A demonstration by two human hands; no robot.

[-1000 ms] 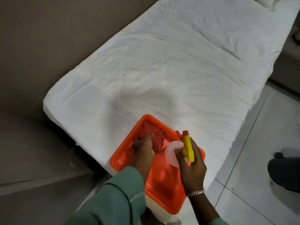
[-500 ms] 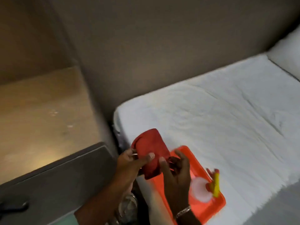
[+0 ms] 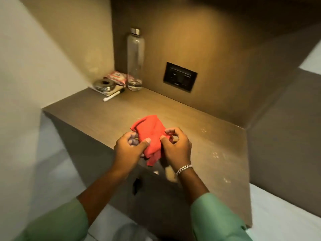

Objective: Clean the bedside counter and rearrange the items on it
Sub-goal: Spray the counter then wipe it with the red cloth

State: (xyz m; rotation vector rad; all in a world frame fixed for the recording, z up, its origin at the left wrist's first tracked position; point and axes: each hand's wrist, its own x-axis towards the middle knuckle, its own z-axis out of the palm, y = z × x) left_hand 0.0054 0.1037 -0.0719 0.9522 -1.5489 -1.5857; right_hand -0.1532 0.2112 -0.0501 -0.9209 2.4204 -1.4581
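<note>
Two hands meet over the near edge of the worktop (image 3: 199, 129), both pinching one red cloth (image 3: 150, 134). Well beyond the left hand (image 3: 129, 150), in the far left corner, the counter's things cluster: a round shiny metal dish (image 3: 104, 85) sitting on a pale flat pad, a white marker (image 3: 113, 96) lying just in front of it with its dark cap pointing toward the wall, a red-and-white packet (image 3: 116, 76) behind, and a tall clear bottle (image 3: 135, 58) with a metal cap standing upright just beside the packet. The left hand grips the cloth's left side, thumb pressed across the front and fingers curled behind. The cloth itself is bunched and held up between the hands — a loose corner hangs down below them. The right hand (image 3: 176, 149), a silver chain bracelet (image 3: 183, 169) at its wrist, pinches the cloth's right edge between thumb and forefinger. Beyond it on the back wall sits a dark socket plate (image 3: 180, 77). Right of the hands, pale specks dot the worktop's surface.
</note>
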